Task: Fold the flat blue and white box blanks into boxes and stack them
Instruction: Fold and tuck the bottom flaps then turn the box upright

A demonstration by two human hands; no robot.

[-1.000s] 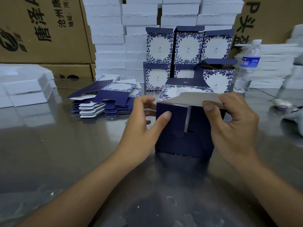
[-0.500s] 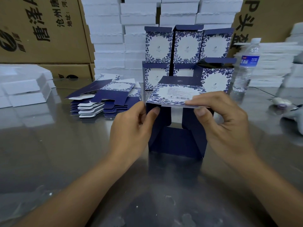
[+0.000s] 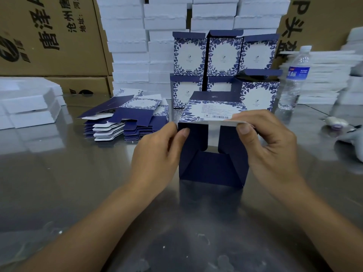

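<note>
Head view, folding bench. Stock is listed left to right, with places given from the box in hand.

- Blanks (image 3: 125,122): one flat pile on the table (image 3: 59,183), well to the left of the box and a little behind it. The sheets are layered too tightly to count. None of these is folded yet, so I judge them the larger share of the work left.
- Left hand (image 3: 157,154): one. Thumb and fingers pinch the box's upper left corner.
- Box (image 3: 213,165): one, in progress, standing on the table between the two hands. The walls are squared up. The dark end flaps facing the camera are turned inward, but a gap shows between the two side flaps, so the closure looks unfinished. It is not yet stacked.
- Stack (image 3: 224,55): directly behind the box. Six finished boxes are counted, three over three, and the box mostly hides the lower middle one. Whether more stand behind them cannot be told.
- Right hand (image 3: 271,146): one. With the thumb beneath and fingers above, it pinches the near edge of the box's printed top panel at its right end.
- Bottle (image 3: 294,79): one, upright, behind and to the right of the box. It has no part in the task.
</note>
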